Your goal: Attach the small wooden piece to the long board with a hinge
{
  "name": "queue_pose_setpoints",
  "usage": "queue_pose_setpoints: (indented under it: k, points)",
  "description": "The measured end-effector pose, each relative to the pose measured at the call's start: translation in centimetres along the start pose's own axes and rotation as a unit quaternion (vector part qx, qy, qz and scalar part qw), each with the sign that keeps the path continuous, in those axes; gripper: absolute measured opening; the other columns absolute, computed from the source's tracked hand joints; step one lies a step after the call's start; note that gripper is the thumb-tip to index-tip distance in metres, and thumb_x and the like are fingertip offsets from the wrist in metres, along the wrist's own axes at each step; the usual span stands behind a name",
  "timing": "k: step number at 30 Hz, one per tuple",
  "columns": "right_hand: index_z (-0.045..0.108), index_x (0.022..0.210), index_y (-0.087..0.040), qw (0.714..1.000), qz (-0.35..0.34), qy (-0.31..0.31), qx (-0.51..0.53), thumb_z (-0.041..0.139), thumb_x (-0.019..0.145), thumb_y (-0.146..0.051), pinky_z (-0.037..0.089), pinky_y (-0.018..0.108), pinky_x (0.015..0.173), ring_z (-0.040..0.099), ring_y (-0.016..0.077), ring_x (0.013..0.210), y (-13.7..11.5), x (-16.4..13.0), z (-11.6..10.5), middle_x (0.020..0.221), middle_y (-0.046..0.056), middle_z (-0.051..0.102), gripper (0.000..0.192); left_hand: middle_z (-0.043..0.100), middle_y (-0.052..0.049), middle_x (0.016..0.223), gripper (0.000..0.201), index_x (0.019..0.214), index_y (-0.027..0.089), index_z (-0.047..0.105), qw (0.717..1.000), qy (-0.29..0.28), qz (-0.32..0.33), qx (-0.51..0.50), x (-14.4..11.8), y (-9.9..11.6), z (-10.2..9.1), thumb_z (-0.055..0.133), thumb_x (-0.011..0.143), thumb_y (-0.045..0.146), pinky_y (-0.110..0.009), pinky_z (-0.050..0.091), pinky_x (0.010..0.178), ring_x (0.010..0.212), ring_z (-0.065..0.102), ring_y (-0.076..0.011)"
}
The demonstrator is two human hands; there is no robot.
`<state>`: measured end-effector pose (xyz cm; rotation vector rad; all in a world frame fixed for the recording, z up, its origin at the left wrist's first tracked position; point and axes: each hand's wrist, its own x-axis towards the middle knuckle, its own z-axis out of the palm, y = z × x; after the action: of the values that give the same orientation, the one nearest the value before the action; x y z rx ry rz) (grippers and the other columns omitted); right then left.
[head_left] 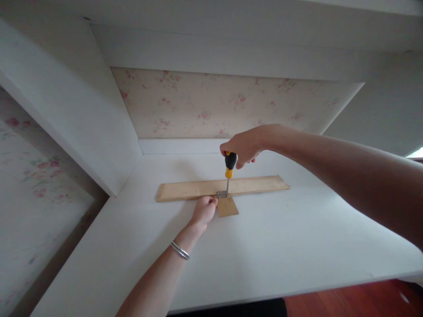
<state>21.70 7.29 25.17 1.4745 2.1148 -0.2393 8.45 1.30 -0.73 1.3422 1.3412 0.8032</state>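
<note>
My right hand [243,146] grips the black and yellow handle of a screwdriver [229,168] held upright, its tip down on a small metal bracket [222,193]. The bracket sits where a long wooden strip [185,190] meets a small wooden piece [228,207] on the white desk [264,246]. My left hand [205,210], with a silver bangle on the wrist, is curled and pressed against the small wooden piece and the bracket from the left.
The desk sits in a white alcove with a side panel [76,114] on the left and floral wallpaper [214,105] behind. The desk's front edge runs near me, with red-brown floor [357,299] below at the right.
</note>
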Motion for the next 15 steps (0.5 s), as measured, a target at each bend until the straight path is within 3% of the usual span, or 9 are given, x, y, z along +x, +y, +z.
queue_pose_setpoints:
  k: [3, 7, 9, 12, 15]
  points:
    - [0.064, 0.102, -0.016, 0.998, 0.05, 0.007, -0.04, 0.061, 0.07, -0.061, 0.042, 0.037, 0.063, 0.061, 0.023, 0.065, -0.14, 0.13, -0.04, 0.071, 0.009, 0.065, 0.055, 0.051, 0.001, 0.058, 0.025, 0.063, 0.016, 0.057, 1.0, 0.001, -0.001, 0.001, -0.13, 0.15, -0.03, 0.05, 0.078, 0.034, -0.025, 0.025, 0.054, 0.057, 0.042, -0.0122]
    - [0.057, 0.117, -0.023, 0.999, 0.025, 0.025, 0.01, 0.067, 0.069, -0.055, 0.041, 0.035, 0.061, 0.061, 0.0225, 0.065, -0.51, -0.37, -0.01, 0.074, 0.006, 0.065, 0.059, 0.052, 0.0, 0.059, 0.025, 0.064, 0.016, 0.059, 1.0, 0.007, 0.002, 0.001, -0.2, 0.36, -0.1, 0.051, 0.078, 0.035, -0.025, 0.026, 0.055, 0.057, 0.044, -0.0125]
    - [0.057, 0.117, -0.024, 1.0, 0.009, 0.006, 0.02, 0.067, 0.071, -0.05, 0.04, 0.034, 0.06, 0.061, 0.0218, 0.065, -0.58, -0.58, 0.05, 0.075, 0.006, 0.065, 0.054, 0.053, 0.001, 0.058, 0.025, 0.064, 0.016, 0.059, 1.0, 0.009, 0.003, 0.002, -0.15, 0.34, -0.11, 0.051, 0.078, 0.034, -0.025, 0.026, 0.055, 0.057, 0.044, -0.0126]
    - [0.059, 0.113, -0.02, 0.999, 0.038, -0.002, 0.009, 0.058, 0.075, -0.058, 0.04, 0.035, 0.06, 0.061, 0.0221, 0.062, -0.55, -0.57, 0.1, 0.075, 0.008, 0.065, 0.053, 0.053, 0.001, 0.058, 0.024, 0.063, 0.016, 0.058, 1.0, 0.008, 0.007, -0.002, -0.07, 0.25, -0.08, 0.051, 0.077, 0.034, -0.025, 0.027, 0.055, 0.057, 0.045, -0.0127]
    - [0.053, 0.12, -0.023, 0.999, 0.017, 0.002, 0.031, 0.066, 0.07, -0.051, 0.041, 0.033, 0.058, 0.06, 0.0203, 0.059, -0.55, -0.47, 0.08, 0.073, 0.005, 0.065, 0.058, 0.053, 0.001, 0.058, 0.025, 0.063, 0.016, 0.059, 1.0, 0.007, 0.005, -0.001, -0.09, 0.24, -0.07, 0.051, 0.078, 0.034, -0.025, 0.026, 0.055, 0.057, 0.044, -0.0126]
